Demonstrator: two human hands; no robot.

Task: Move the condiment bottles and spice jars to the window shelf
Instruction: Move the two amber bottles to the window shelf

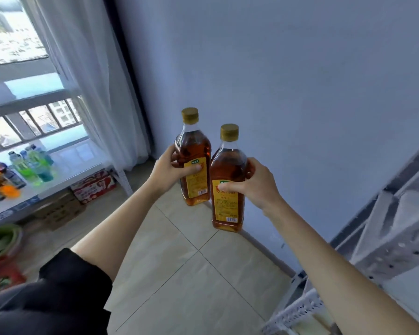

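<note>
Two amber bottles carried upright at mid-frame, above a tiled floor (179, 274) and before a blue-grey wall (288, 81). Left bottle (193, 151) gripped by the left hand (166, 174); right bottle (229, 180) gripped by the right hand (254, 183). Shoulders of the two bottles close together, possibly touching; contact impossible to confirm.

Both nearly full of dark golden liquid, capped in gold, wrapped in yellow labels. Judged fairly heavy for their size, rigid and smooth-walled; glass or hard clear plastic, impossible to tell, so best treated as breakable. Likely slippery if any oil lies on the surface. Safest hold judged to be round the labelled body, near the middle of the weight, not the narrow neck.

Left fingers (192, 168) curled closed round the upper label, thumb laid across the front. Right fingers (228, 186) likewise wrapped tight round the body, thumb on the label and the others hidden behind.

Window shelf (65, 175) at nine o'clock from the bottles, well apart, under a barred window (34, 124) and sheer curtain (99, 93). Coloured drink bottles (32, 168) already standing on it, cartons (92, 187) beneath. Pale metal rack (385, 250) at four o'clock. Delivery not yet made.
</note>
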